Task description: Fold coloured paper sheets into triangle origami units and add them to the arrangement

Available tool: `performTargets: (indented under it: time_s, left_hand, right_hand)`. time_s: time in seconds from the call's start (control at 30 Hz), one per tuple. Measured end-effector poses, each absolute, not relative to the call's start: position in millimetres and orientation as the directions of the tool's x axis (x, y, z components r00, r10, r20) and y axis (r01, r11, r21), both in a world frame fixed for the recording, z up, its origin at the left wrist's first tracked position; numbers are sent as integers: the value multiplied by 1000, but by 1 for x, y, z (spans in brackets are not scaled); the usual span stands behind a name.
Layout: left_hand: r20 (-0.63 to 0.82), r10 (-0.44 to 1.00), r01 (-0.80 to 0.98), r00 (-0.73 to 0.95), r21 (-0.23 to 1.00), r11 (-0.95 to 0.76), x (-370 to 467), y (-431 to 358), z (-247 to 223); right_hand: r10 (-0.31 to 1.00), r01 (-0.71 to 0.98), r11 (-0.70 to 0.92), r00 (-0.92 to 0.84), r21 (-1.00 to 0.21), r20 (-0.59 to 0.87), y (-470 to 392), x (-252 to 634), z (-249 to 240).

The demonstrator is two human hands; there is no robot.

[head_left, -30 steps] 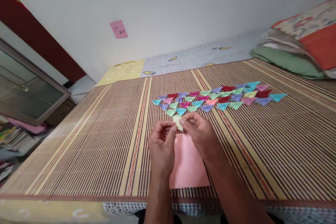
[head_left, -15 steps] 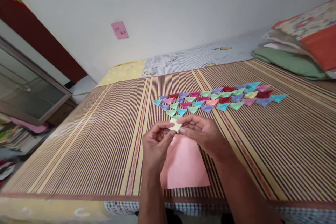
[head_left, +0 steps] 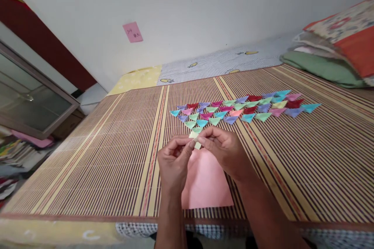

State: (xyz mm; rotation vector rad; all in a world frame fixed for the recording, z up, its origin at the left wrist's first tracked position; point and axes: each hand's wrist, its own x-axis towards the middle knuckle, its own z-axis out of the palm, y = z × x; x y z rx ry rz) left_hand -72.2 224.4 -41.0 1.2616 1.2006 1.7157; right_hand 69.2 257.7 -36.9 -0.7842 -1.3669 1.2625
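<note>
Between my two hands is a small pale yellow piece of paper (head_left: 193, 134), partly covered by my fingers. My left hand (head_left: 177, 155) pinches its left side with thumb and forefinger. From the right, my right hand (head_left: 222, 147) pinches the same piece, and the two thumbs almost meet over it. A pink sheet of paper (head_left: 208, 183) lies flat on the striped mat just below my hands. Beyond my fingers, several rows of small folded paper triangles (head_left: 206, 116) in many colours are laid out, stretching to the right.
The striped mat (head_left: 96, 155) covers the bed. Folded cloths and a green pillow (head_left: 324, 71) are piled at the far right. A pink note (head_left: 133, 32) is stuck on the white wall. At left stand a glass-fronted cabinet (head_left: 32, 97) and a stack of papers (head_left: 22, 159).
My fingertips have closed in over the middle of the yellow paper, and its upper and lower ends now show above and below them. Its shape looks narrower.
</note>
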Motion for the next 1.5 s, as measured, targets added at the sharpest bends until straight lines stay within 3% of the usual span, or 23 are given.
performTargets:
  time_s: [0.5, 1.3, 1.5]
  left_hand:
    - [241, 859, -62, -451, 952, -299, -61, 226, -41]
    - [225, 844, -121, -487, 940, -320, -63, 230, -48]
    - [240, 826, -105, -509, 936, -337, -63, 231, -52]
  right_hand:
    - [967, -201, 208, -104, -957, 233, 254, 57, -40]
    - [979, -274, 130, -115, -953, 166, 258, 50, -45]
    - [972, -39, 136, -189, -990, 141, 258, 52, -45]
